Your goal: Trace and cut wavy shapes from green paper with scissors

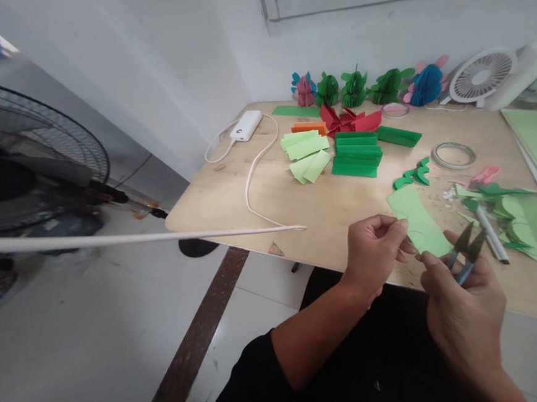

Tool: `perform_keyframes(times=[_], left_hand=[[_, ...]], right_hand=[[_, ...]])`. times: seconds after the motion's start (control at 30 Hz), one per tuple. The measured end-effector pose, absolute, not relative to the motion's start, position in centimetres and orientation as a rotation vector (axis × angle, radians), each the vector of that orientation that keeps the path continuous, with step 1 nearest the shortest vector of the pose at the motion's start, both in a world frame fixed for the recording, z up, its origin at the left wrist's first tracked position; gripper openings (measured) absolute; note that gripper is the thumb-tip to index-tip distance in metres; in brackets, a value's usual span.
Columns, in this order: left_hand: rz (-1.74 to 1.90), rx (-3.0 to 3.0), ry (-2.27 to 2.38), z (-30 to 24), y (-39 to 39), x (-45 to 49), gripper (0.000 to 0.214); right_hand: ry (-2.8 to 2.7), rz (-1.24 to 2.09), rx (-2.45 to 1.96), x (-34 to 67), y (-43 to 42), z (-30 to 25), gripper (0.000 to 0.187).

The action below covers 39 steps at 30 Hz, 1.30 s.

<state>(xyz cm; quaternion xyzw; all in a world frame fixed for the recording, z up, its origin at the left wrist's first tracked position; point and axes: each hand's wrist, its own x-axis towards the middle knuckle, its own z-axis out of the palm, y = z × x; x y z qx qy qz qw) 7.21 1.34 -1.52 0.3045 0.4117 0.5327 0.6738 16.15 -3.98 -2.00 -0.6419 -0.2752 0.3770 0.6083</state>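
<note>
The left hand (372, 249) is closed in a pinch on the near left edge of the sheet (413, 215), which is light green and is held just above the table (216, 209). The sheet's long axis runs diagonally, from far left to near right; a faint curved line marks its face. The right hand (467, 309) grips the scissors (472, 255) at the sheet's near right end, its thumb tip at the sheet's near edge. The blades are parted, with tips pointing away from the person and slightly right. Right of the sheet lie a pen (492, 231), slanting, and a heap of green scraps (527, 221). Just beyond the sheet are wavy cutouts (412, 174); farther beyond, to the right, a ring (452, 166). Left of and beyond the sheet stand green folds (356, 153), with pale strips (304, 154) farther left.
</note>
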Motion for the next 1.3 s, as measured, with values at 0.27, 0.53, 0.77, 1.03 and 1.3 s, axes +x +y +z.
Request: perform_keyframes(times=[0.27,0.53,0.77,1.03,1.3], left_hand=[[1.193,0.674,0.913,-1.5,1.4,7.2,0.024],[1.183,0.653,0.913,-1.4,1.5,7.2,0.026],[1.16,0.635,0.94,-1.5,1.5,7.1,0.029],[1.136,0.621,0.941,-1.7,1.5,7.3,0.034],[1.135,0.609,0.966,-1.9,1.6,7.5,0.036]], right_hand=[[-0.65,0.87,-1.472,16.3,-4.1,-2.2,0.05],[-0.649,0.873,-1.495,16.5,-4.2,-2.5,0.054],[-0.691,0.851,-1.543,16.7,-4.3,-3.3,0.056],[-0.697,0.812,-1.696,16.7,-4.3,-2.4,0.066],[-0.706,0.804,-1.66,17.1,-4.5,-3.6,0.069]])
